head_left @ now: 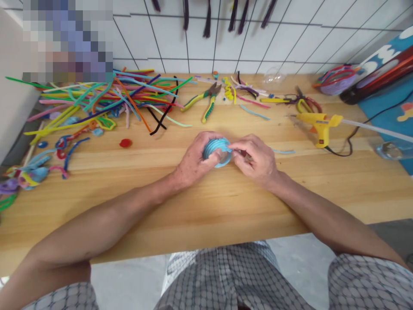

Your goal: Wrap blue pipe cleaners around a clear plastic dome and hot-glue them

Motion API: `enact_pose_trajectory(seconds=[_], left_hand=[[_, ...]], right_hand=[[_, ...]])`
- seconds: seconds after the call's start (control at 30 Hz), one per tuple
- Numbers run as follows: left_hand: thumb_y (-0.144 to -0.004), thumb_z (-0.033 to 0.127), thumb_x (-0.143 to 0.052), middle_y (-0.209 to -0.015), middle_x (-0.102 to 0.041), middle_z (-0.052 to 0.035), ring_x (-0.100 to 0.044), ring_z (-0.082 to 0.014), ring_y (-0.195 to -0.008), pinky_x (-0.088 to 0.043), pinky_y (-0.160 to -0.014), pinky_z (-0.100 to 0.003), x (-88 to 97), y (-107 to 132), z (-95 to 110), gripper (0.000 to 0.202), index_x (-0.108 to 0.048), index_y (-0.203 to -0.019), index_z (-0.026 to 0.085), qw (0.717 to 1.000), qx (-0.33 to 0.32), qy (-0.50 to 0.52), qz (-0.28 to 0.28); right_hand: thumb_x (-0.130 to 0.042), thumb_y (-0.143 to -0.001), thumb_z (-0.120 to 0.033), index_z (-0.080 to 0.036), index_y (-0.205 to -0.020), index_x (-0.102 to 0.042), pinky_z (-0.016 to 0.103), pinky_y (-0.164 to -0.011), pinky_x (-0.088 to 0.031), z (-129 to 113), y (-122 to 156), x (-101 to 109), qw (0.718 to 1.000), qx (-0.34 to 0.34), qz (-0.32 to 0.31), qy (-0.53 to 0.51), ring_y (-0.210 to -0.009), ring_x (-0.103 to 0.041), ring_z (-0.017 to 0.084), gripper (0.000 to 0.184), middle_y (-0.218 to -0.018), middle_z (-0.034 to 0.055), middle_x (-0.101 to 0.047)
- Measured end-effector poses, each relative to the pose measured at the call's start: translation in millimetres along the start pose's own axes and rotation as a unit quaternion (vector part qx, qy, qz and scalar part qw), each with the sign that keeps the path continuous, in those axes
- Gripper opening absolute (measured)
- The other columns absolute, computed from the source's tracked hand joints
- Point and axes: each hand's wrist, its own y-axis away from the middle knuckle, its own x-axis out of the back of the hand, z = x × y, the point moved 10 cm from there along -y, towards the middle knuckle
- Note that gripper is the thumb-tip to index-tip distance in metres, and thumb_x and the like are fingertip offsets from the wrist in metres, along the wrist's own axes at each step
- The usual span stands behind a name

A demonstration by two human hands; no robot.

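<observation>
My left hand (196, 159) is curled around a light-blue coil of pipe cleaner (217, 150) wound into a round spool shape, holding it just above the wooden table (206, 202). My right hand (254, 159) pinches the coil's right edge with thumb and fingertips; something dark red shows faintly under its fingers. Both forearms rest on the table's front part.
A heap of coloured pipe cleaners (97, 99) covers the back left. Pliers (208, 101) lie behind the hands, a yellow glue gun (319, 125) with its cord at the right, scissors (306, 103) behind it. A red pompom (125, 143) lies left; a loose blue strand (284, 151) lies right.
</observation>
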Motion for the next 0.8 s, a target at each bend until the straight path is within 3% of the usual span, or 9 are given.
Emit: enact_pose_trajectory(seconds=[0.33, 0.5, 0.63, 0.8], left_hand=[[-0.102, 0.047, -0.059, -0.129, -0.071, -0.0114, -0.068, -0.0247, -0.120, -0.056, -0.107, -0.043, -2.1, -4, -9, 0.038, -0.060, -0.128, 0.020, 1.000, 0.000, -0.002, 0.002], [-0.099, 0.048, -0.061, -0.125, -0.069, -0.0099, -0.068, -0.0226, -0.113, -0.058, -0.100, -0.039, -3.5, -5, -16, 0.042, -0.056, -0.129, 0.020, 0.999, 0.031, 0.027, -0.015], [-0.100, 0.051, -0.062, -0.120, -0.068, -0.0083, -0.067, -0.0216, -0.107, -0.059, -0.095, -0.038, -1.3, 0, -20, 0.041, -0.054, -0.128, 0.021, 0.998, 0.045, 0.030, -0.016], [-0.104, 0.057, -0.058, -0.129, -0.068, -0.0106, -0.067, -0.0245, -0.117, -0.058, -0.103, -0.042, 7.7, 9, -24, 0.046, -0.053, -0.133, 0.022, 0.999, 0.051, 0.015, 0.000]], right_hand=[[-0.059, -0.098, -0.012, -0.026, -0.110, -0.076, 0.033, -0.078, -0.058, 7, 5, -9, 1.000, 0.019, 0.017, 0.009, -0.089, -0.073, 0.019, 0.025, -0.099, 0.0046, -0.077], [-0.056, -0.101, -0.011, -0.023, -0.110, -0.075, 0.029, -0.076, -0.059, -3, 2, -8, 0.997, 0.058, 0.024, 0.051, -0.088, -0.073, 0.018, 0.024, -0.099, 0.0058, -0.077], [-0.060, -0.100, -0.011, -0.023, -0.118, -0.074, 0.030, -0.080, -0.060, -11, 4, -8, 0.994, 0.073, 0.022, 0.074, -0.092, -0.074, 0.018, 0.026, -0.104, 0.0068, -0.077], [-0.064, -0.101, -0.017, -0.024, -0.132, -0.071, 0.037, -0.094, -0.061, -15, 7, -17, 0.998, 0.059, -0.005, 0.038, -0.107, -0.074, 0.024, 0.032, -0.119, 0.0118, -0.076]])
